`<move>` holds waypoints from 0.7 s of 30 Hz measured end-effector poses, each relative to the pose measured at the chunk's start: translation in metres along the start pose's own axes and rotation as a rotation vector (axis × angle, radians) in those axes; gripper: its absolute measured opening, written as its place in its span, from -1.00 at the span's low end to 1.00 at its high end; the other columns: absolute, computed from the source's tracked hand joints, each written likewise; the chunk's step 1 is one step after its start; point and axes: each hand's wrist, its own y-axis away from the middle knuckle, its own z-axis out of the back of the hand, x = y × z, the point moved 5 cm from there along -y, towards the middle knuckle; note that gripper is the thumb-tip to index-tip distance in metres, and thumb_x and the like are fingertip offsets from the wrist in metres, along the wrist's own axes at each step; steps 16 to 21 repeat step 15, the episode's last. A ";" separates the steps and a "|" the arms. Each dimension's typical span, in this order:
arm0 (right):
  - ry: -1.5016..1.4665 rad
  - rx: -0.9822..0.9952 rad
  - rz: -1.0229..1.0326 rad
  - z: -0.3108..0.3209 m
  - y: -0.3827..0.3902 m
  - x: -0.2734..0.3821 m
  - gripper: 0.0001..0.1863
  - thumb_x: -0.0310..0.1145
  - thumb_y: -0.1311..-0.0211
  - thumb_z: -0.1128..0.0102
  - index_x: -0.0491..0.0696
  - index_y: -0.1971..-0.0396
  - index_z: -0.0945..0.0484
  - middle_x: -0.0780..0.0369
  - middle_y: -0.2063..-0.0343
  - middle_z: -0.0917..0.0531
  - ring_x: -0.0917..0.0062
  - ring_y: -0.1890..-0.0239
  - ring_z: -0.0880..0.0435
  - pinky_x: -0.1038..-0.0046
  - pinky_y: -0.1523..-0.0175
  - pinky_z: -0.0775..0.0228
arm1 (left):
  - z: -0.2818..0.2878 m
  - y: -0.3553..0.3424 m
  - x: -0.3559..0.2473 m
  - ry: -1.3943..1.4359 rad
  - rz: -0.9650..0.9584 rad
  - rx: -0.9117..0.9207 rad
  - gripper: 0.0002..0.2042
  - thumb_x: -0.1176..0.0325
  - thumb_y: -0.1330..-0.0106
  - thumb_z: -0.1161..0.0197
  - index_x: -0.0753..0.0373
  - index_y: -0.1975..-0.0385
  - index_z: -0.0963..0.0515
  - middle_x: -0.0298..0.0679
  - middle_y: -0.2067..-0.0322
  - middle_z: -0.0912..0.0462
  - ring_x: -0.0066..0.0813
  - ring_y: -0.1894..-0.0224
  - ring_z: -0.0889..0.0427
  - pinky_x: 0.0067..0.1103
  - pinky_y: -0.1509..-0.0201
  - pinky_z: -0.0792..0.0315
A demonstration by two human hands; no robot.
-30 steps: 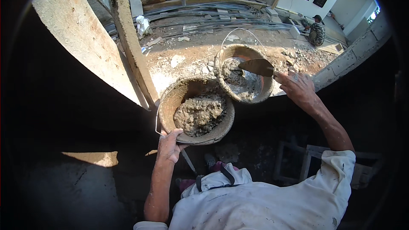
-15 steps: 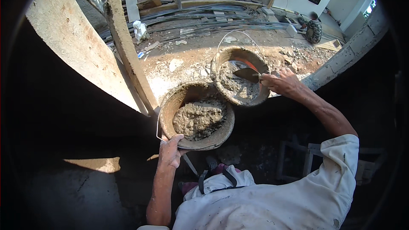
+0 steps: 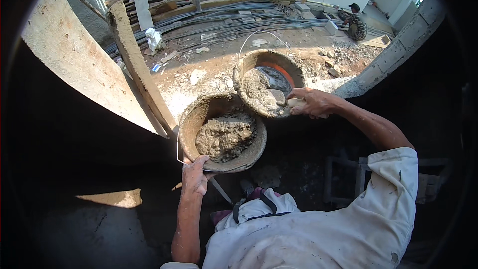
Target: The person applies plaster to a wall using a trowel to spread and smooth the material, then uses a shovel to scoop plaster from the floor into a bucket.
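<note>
My left hand (image 3: 195,177) grips the near rim of a mortar-caked bucket (image 3: 255,150), thumb over the edge and the other fingers underneath. A heap of wet grey mortar (image 3: 226,137) fills much of that bucket. Behind it, slightly to the right, a second bucket (image 3: 238,77) stands touching it, its wire handle raised. Bare orange shows on its inner wall, and wet mortar (image 3: 256,89) lies piled toward its left side. My right hand (image 3: 311,103) is closed around the pale handle of a trowel (image 3: 277,95), whose blade is partly sunk in that mortar.
An upright timber post (image 3: 137,65) stands left of the buckets, beside a pale wall edge. Beyond lie rubble, long bundled steel rods (image 3: 224,17) and stacked planks (image 3: 143,5). A person (image 3: 356,25) crouches far right. A concrete column (image 3: 393,65) leans in at right.
The trowel has turned and moved toward the near side of the far bucket, with its mortar shifted leftward. My left hand keeps its hold. The whole view has shifted slightly.
</note>
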 end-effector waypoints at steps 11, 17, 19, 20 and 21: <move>-0.454 -0.064 -0.023 -0.004 0.029 -0.021 -0.49 -0.17 -0.32 -0.23 0.00 -0.20 -0.36 0.32 0.53 -0.52 0.71 0.59 -0.48 0.59 0.51 -0.40 | -0.002 0.005 0.002 0.004 -0.018 0.018 -0.54 0.56 -0.18 -0.17 0.27 -0.10 -0.28 -0.02 0.09 -0.55 -0.12 0.14 -0.67 -0.05 0.15 -0.64; -0.474 -0.141 0.034 -0.005 0.039 -0.017 -0.40 -0.15 -0.26 -0.29 -0.02 -0.24 -0.34 0.31 0.49 -0.56 0.69 0.59 -0.51 0.63 0.51 -0.41 | 0.013 -0.001 0.013 0.006 0.053 -0.019 -0.40 0.50 -0.18 -0.21 0.09 -0.24 -0.17 -0.02 -0.01 -0.48 -0.11 0.08 -0.65 -0.08 0.21 -0.67; -0.474 -0.141 0.034 -0.005 0.039 -0.017 -0.40 -0.15 -0.26 -0.29 -0.02 -0.24 -0.34 0.31 0.49 -0.56 0.69 0.59 -0.51 0.63 0.51 -0.41 | 0.013 -0.001 0.013 0.006 0.053 -0.019 -0.40 0.50 -0.18 -0.21 0.09 -0.24 -0.17 -0.02 -0.01 -0.48 -0.11 0.08 -0.65 -0.08 0.21 -0.67; -0.474 -0.141 0.034 -0.005 0.039 -0.017 -0.40 -0.15 -0.26 -0.29 -0.02 -0.24 -0.34 0.31 0.49 -0.56 0.69 0.59 -0.51 0.63 0.51 -0.41 | 0.013 -0.001 0.013 0.006 0.053 -0.019 -0.40 0.50 -0.18 -0.21 0.09 -0.24 -0.17 -0.02 -0.01 -0.48 -0.11 0.08 -0.65 -0.08 0.21 -0.67; -0.474 -0.141 0.034 -0.005 0.039 -0.017 -0.40 -0.15 -0.26 -0.29 -0.02 -0.24 -0.34 0.31 0.49 -0.56 0.69 0.59 -0.51 0.63 0.51 -0.41 | 0.013 -0.001 0.013 0.006 0.053 -0.019 -0.40 0.50 -0.18 -0.21 0.09 -0.24 -0.17 -0.02 -0.01 -0.48 -0.11 0.08 -0.65 -0.08 0.21 -0.67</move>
